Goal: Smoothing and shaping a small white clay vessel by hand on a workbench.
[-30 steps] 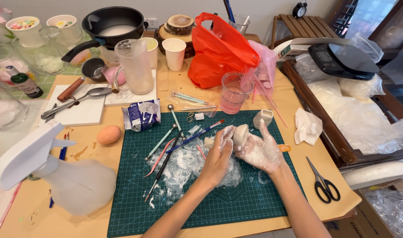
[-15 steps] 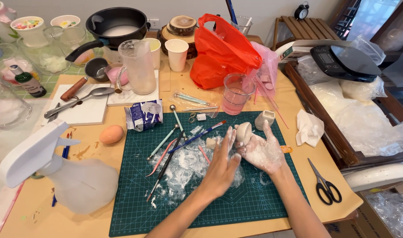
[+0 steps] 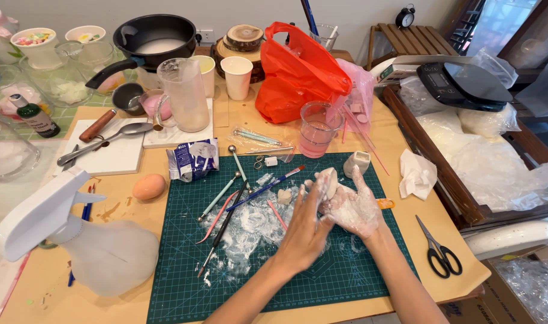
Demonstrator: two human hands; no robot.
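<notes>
My two hands work over a green cutting mat (image 3: 346, 282). My right hand (image 3: 358, 211) lies palm up, coated in white powder. It cups a pale lump of clay (image 3: 328, 179) at its fingertips. My left hand (image 3: 307, 227) presses edge-on against that palm and the lump. Crumpled clear film (image 3: 250, 231) dusted white lies on the mat just left of my hands. A small clay scrap (image 3: 284, 196) sits beside it. Several thin modelling tools and a brush (image 3: 226, 201) lie further left.
A small white clay pot (image 3: 358, 163) and a pink cup (image 3: 318, 129) stand behind my hands. Tissue (image 3: 416, 174) and scissors (image 3: 439, 255) lie to the right, a spray bottle (image 3: 76, 240) and an egg (image 3: 148, 186) to the left, an orange bag (image 3: 298, 72) at the back.
My left hand has slid a little forward along the right palm and turned more edge-on. The clay lump stays at the right fingertips.
</notes>
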